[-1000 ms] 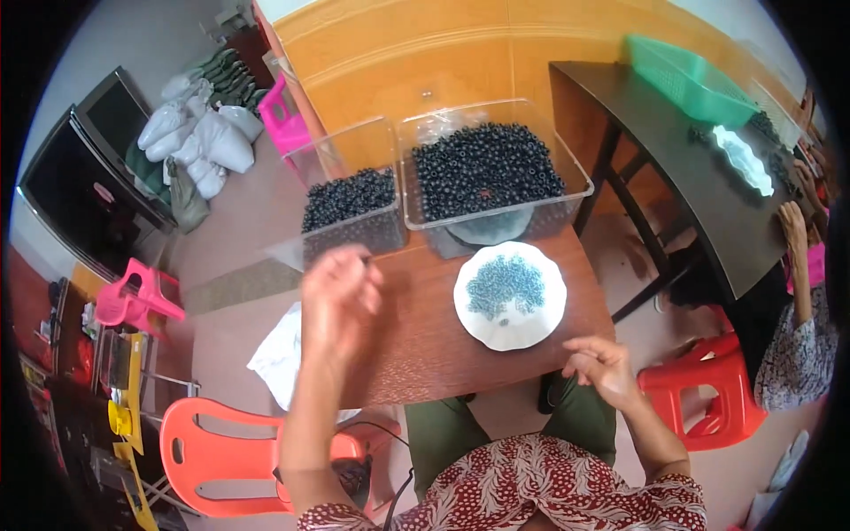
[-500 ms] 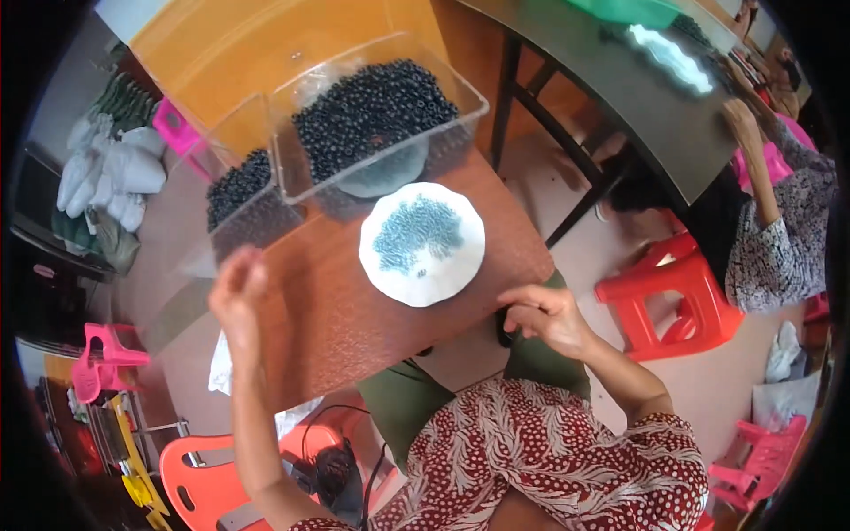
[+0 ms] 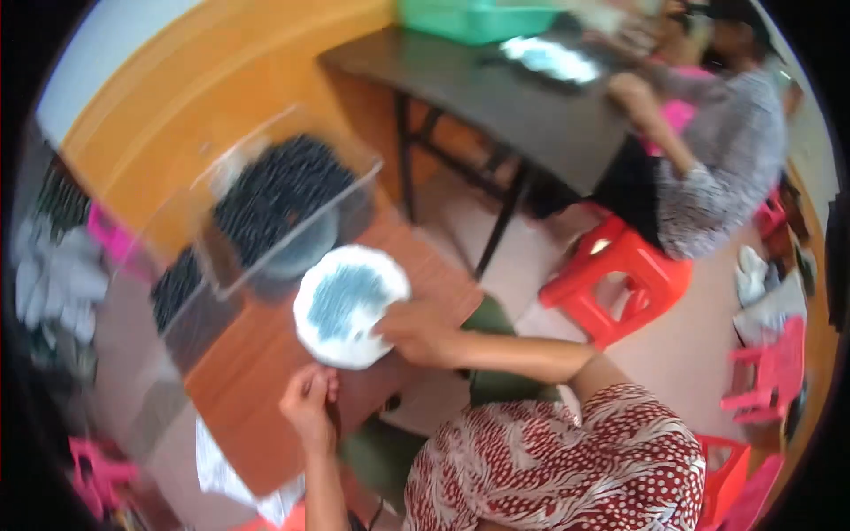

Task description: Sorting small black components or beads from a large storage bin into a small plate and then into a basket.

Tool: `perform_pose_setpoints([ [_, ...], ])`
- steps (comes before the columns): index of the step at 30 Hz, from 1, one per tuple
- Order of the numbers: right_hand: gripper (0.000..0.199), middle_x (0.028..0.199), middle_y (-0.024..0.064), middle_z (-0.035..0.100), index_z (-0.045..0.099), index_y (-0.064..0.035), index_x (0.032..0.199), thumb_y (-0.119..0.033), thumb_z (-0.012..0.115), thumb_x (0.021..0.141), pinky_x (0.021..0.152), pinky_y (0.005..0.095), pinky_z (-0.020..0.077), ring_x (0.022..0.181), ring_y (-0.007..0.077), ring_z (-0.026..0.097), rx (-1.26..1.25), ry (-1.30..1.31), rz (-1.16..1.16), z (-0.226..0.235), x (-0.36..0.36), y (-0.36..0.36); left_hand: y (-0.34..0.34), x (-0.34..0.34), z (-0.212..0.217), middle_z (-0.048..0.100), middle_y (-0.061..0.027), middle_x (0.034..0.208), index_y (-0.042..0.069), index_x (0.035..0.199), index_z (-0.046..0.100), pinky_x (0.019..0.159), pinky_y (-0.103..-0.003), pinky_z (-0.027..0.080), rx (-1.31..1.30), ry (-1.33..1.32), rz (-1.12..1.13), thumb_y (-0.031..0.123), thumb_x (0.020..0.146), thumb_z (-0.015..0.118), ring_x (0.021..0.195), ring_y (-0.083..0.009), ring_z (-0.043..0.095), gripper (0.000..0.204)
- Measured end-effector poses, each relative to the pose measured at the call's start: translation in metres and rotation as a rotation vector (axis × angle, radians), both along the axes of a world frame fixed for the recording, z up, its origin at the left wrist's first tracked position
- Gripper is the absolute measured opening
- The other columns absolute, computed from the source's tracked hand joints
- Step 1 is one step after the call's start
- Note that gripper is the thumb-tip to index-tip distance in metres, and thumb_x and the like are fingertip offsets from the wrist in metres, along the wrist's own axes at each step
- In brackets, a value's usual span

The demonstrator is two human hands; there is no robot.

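A white scalloped plate (image 3: 379, 351) lies on a small brown wooden table (image 3: 257, 398), bearing a spread of tiny blue-grey beads (image 3: 341, 301). My right hand (image 3: 421, 334) reaches over the plate's right rim, fingertips low at the bare part beside a few dark specks. Motion blurs its fingers, so their grip is unclear. Just below the plate's near rim, my left hand (image 3: 310, 403) is closed with curled fingers; whatever it may hold is hidden. Behind the plate stands a clear plastic bin heaped with black ring-shaped beads (image 3: 283, 190).
A second clear bin with black beads (image 3: 177, 288) stands at the left. To the right are a dark table (image 3: 460, 88) with a green basket (image 3: 469, 19), a red stool (image 3: 620, 274) and a seated person (image 3: 717, 168). White cloth (image 3: 217, 460) hangs by the table's left side.
My right hand has moved onto the plate's right side. My left hand has come in from the left toward the plate's near rim, its fingers curling. The whole view has shifted.
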State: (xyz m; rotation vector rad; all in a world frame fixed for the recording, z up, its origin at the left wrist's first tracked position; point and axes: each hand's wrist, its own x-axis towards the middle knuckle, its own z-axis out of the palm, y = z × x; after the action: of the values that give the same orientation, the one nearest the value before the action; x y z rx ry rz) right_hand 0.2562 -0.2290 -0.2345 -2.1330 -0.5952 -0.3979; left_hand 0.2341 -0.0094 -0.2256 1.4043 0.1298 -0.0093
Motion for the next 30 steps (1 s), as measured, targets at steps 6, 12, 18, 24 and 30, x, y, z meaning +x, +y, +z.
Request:
perform_pose_setpoints([
  [6, 0.011, 0.076, 0.0101, 0.053, 0.059, -0.006, 0.081, -0.005, 0.057, 0.07, 0.068, 0.0368, 0.0427, 0.08, 0.0286, 0.053, -0.073, -0.065, 0.162, 0.009, 0.017, 0.036, 0.014, -0.006, -0.013, 0.061, -0.0092, 0.075, -0.005, 0.092, 0.057, 0.053, -0.021, 0.042, 0.155, -0.005, 0.077, 0.002, 0.084, 0.051, 0.06, -0.0106, 0.053, 0.012],
  [12, 0.008, 0.071, 0.0112, 0.056, 0.06, -0.0039, 0.079, -0.007, 0.06, 0.072, 0.062, 0.038, 0.0456, 0.068, 0.0276, 0.056, -0.26, -0.457, 0.01, 0.092, 0.064, -0.004, 0.017, 0.02, -0.003, 0.061, -0.0062, 0.076, -0.003, 0.095, 0.057, 0.056, -0.019, 0.042, 0.1, -0.034, 0.073, 0.003, 0.084, 0.053, 0.063, -0.0082, 0.053, 0.014],
  [18, 0.017, 0.085, 0.019, 0.063, 0.064, -0.0011, 0.084, -0.013, 0.059, 0.072, 0.071, 0.0375, 0.0475, 0.082, 0.0316, 0.061, -0.166, -0.119, -0.081, 0.154, 0.212, 0.032, 0.044, 0.055, 0.07, 0.061, -0.0086, 0.08, -0.003, 0.098, 0.056, 0.055, -0.021, 0.044, 0.198, -0.289, 0.129, 0.006, 0.084, 0.054, 0.063, -0.011, 0.054, 0.016],
  [24, 0.035, 0.094, 0.0219, 0.061, 0.064, -0.0006, 0.091, -0.031, 0.058, 0.074, 0.078, 0.0409, 0.046, 0.089, 0.0339, 0.06, -0.461, 0.119, -0.335, 0.127, 0.313, 0.035, 0.037, 0.198, 0.135, 0.054, -0.0169, 0.104, -0.004, 0.123, 0.041, 0.068, -0.035, 0.048, 0.325, -0.027, 0.072, 0.035, 0.083, 0.057, 0.087, -0.0228, 0.055, 0.058],
  [30, 0.043, 0.108, 0.0172, 0.059, 0.062, -0.0019, 0.101, -0.037, 0.052, 0.079, 0.09, 0.0421, 0.0398, 0.103, 0.0338, 0.055, -0.579, 0.329, -0.296, 0.107, 0.325, 0.046, 0.027, 0.316, 0.061, 0.038, -0.0292, 0.126, -0.001, 0.126, 0.037, 0.092, -0.052, 0.036, 0.882, 0.197, 0.142, 0.048, 0.08, 0.054, 0.117, -0.0416, 0.038, 0.069],
])
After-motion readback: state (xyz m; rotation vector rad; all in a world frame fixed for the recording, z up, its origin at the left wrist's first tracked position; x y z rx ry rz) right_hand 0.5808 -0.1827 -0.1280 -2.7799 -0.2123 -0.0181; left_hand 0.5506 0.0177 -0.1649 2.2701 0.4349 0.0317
